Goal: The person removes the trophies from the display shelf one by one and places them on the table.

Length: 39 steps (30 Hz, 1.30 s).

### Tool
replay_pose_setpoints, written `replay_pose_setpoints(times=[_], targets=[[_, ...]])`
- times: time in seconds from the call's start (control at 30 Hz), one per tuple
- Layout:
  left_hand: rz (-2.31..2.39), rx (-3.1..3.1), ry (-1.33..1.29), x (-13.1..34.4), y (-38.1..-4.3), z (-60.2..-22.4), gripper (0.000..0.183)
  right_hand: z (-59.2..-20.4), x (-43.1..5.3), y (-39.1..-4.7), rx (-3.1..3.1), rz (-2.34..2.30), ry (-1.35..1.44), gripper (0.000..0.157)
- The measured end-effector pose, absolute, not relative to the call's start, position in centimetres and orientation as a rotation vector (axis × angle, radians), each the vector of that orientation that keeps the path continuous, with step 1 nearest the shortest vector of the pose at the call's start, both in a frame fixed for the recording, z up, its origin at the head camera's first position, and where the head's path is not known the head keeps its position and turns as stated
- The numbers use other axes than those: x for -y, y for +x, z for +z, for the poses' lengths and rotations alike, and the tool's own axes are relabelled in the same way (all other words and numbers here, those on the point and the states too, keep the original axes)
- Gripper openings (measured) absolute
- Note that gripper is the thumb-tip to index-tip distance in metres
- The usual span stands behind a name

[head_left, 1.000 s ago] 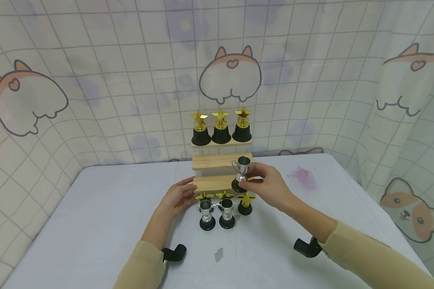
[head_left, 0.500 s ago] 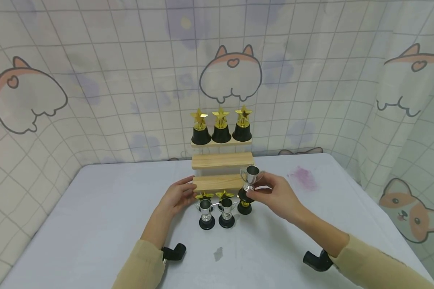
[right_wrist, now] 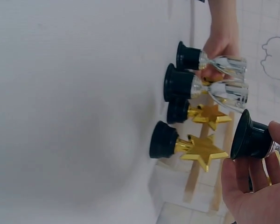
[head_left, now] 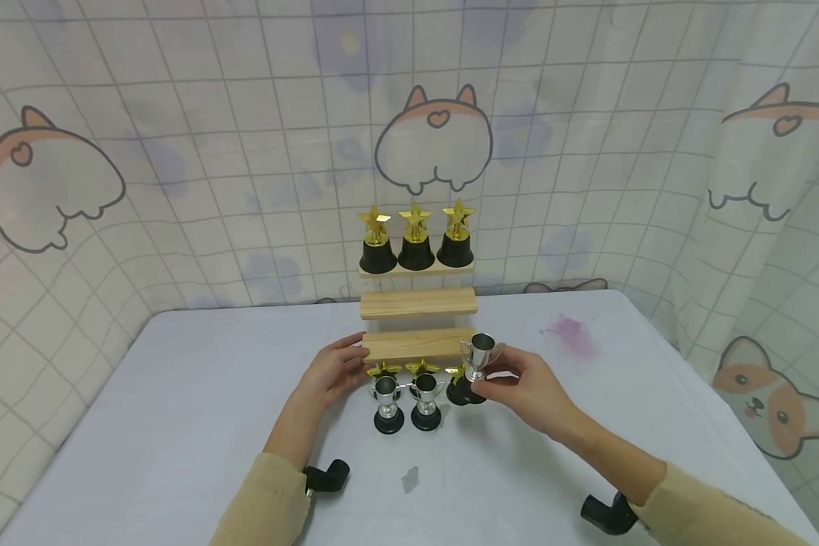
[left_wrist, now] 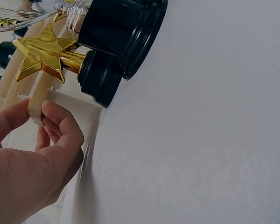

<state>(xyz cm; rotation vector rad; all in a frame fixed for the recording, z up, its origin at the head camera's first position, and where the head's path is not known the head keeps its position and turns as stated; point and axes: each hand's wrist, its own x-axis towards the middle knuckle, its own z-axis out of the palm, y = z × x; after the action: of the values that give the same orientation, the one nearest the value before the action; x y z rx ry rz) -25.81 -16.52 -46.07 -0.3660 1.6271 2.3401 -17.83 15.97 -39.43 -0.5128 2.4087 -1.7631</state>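
My right hand grips a small silver trophy cup with a black base, held upright above the table before the stepped shelf's right end. The cup overlaps the rightmost gold star trophy in the head view. In the right wrist view, thumb and fingers hold the cup around its stem and black base. Two more silver cups stand in front of two star trophies. At the shelf's left, my left hand pinches the end of the lowest wooden board between thumb and finger.
Several wooden steps make up the shelf; three gold star trophies on black bases line its top board. The middle step is bare wood. Behind the white table hangs a grid-patterned curtain with cartoon dogs.
My right hand has brought the silver cup from over the lowest step toward me, downward and slightly right. The left hand stays at the shelf's end.
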Motion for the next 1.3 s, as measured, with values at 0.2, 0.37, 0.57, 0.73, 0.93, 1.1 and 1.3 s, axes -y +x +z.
replay_pose_setpoints(times=[0.2,0.37,0.57,0.73,0.93,1.1,1.3], targets=[[2.336,-1.640,-0.354,16.5,-25.7,-46.0,0.059,-40.9,-16.0,-17.6,-2.372,-1.770,-0.489,0.026],[2.328,-1.663,-0.359,16.4,-25.6,-45.9,0.059,-42.2,-15.9,-17.7,-2.383,-1.765,-0.499,0.023],[2.336,-1.655,-0.337,16.4,-25.6,-46.1,0.059,-43.4,-15.7,-17.9,-2.406,-1.720,-0.490,0.024],[2.341,-1.683,-0.343,16.3,-25.6,-46.4,0.057,-44.0,-15.4,-18.0,-2.447,-1.681,-0.463,0.023],[2.344,-1.735,-0.371,16.0,-25.7,-46.5,0.056,-44.7,-15.1,-18.3,-2.464,-1.661,-0.448,0.024],[2.349,-1.757,-0.401,15.8,-25.6,-46.4,0.055,-45.1,-14.9,-18.4,-2.445,-1.654,-0.430,0.024],[2.339,-1.803,-0.412,15.6,-25.4,-46.2,0.056,-45.4,-14.8,-18.4,-2.455,-1.618,-0.429,0.023]])
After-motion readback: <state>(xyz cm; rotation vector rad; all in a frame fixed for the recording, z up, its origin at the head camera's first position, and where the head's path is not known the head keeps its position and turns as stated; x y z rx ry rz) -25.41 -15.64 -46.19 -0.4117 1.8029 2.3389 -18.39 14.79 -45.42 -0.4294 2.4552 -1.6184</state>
